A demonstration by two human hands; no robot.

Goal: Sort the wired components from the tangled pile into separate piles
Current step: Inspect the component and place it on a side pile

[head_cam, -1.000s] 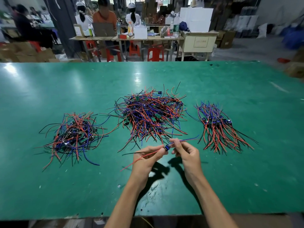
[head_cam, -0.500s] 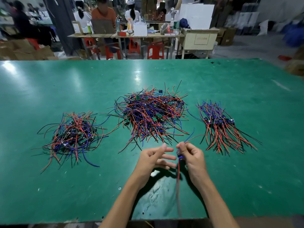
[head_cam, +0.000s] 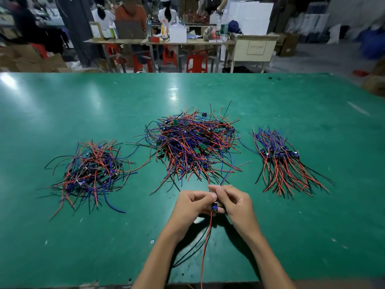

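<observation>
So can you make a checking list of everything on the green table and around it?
Surface: green table, scuffed, shiny patches.
Job's things: big tangled pile in the middle; messy pile on the left; neat combed pile on the right.
Clutter: nothing seen.
Grips: left hand and right hand both pinch one wired component near the front edge.
Cables: its red wire and black wire trail toward the person.
Surroundings: people seated at a far bench, red stools, cardboard boxes.

Tangled wire pile point(head_cam: 192, 142) mid-table, sorted piles left point(head_cam: 89, 170), right point(head_cam: 281, 161)
</observation>
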